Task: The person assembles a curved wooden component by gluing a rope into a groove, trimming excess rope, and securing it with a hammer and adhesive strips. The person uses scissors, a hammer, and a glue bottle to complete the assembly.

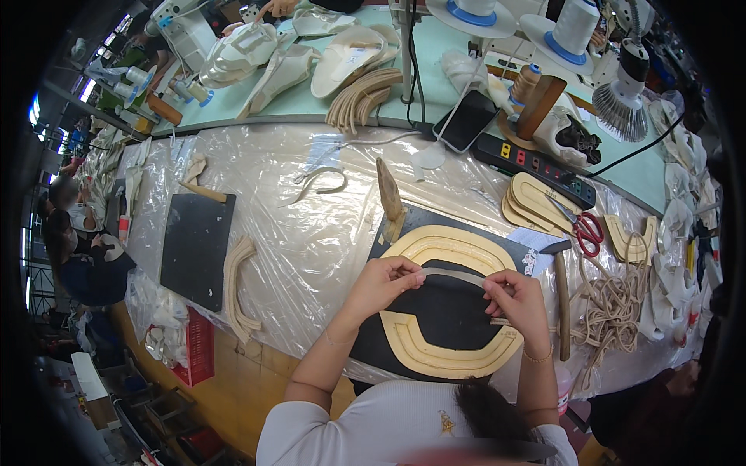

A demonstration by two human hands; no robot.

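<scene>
My left hand (386,281) and my right hand (513,299) each pinch one end of a thin grey strip (454,274) stretched between them. The strip hangs just above a black work board (447,314). Around the board's middle lie curved cream-yellow shoe pieces (451,242), one arched at the top and one at the bottom (447,359). Both forearms come in from the lower edge, in white sleeves.
A wooden-handled brush (388,194) rests at the board's upper left, a hammer (561,299) to its right, red scissors (587,229) and a tangle of beige cord (614,311) beyond. A second black board (194,247) with curved strips (235,287) lies left. Phone (466,120), power strip (536,167), thread cones and shoe uppers sit at the back. Other people work at far left.
</scene>
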